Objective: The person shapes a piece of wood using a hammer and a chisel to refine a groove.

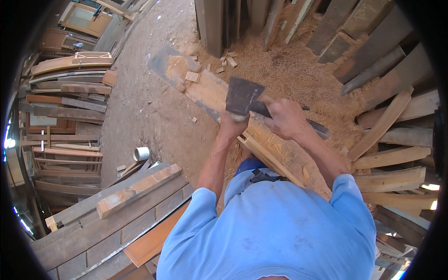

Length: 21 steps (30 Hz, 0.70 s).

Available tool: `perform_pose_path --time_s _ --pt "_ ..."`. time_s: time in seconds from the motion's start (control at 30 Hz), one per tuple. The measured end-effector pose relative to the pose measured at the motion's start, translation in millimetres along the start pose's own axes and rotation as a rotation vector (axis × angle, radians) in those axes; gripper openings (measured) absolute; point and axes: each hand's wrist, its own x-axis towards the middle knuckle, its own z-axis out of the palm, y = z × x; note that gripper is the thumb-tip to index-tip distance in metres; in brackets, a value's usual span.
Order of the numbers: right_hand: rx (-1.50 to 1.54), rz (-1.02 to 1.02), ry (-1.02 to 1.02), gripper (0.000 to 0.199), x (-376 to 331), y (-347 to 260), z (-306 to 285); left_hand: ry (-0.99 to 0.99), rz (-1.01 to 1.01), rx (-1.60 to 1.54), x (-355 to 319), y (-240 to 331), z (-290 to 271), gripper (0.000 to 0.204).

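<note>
My right hand (285, 119) is closed round the dark handle of a hatchet (243, 95), whose broad blackened blade points away to the left. Right behind the blade is my left hand (232, 126), which looks closed. A pale, whitish bit shows at its top, but the blade hides most of the fingers and what they hold. From below the left wrist a long, light wooden piece (273, 161) with a grooved end slants back toward my body. Beneath my hands lies a wide plank (163, 63) covered in sawdust.
Small wood blocks (192, 76) lie on and beside the plank. Old boards (368, 51) lean upright at the far right, and curved timbers (392, 179) are stacked on my right. Stacked beams (140, 191) stand near left, by a white bucket (141, 153). More lumber (70, 88) lines the left.
</note>
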Motion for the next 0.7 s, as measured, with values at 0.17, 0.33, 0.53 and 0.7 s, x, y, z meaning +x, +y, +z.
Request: perform_pose_path --time_s 0.17,0.33,0.53,0.7 --pt "0.158 0.048 0.003 0.029 -0.9 -25.9 -23.7 0.039 0.064 0.153 -20.5 -22.9 -5.3 0.022" --pt "0.077 -0.048 0.007 0.029 -0.5 -12.4 3.4 -0.018 0.004 0.077 -17.0 -30.8 -1.0 0.019" --pt "0.082 -0.055 -0.05 0.039 -4.1 -24.1 -20.6 0.007 -0.098 -0.02 -36.4 -51.4 -10.4 0.013" --pt "0.331 -0.251 0.151 0.034 -7.3 -43.9 -15.4 -0.038 0.029 0.098 -50.1 -52.1 -25.6 0.023"
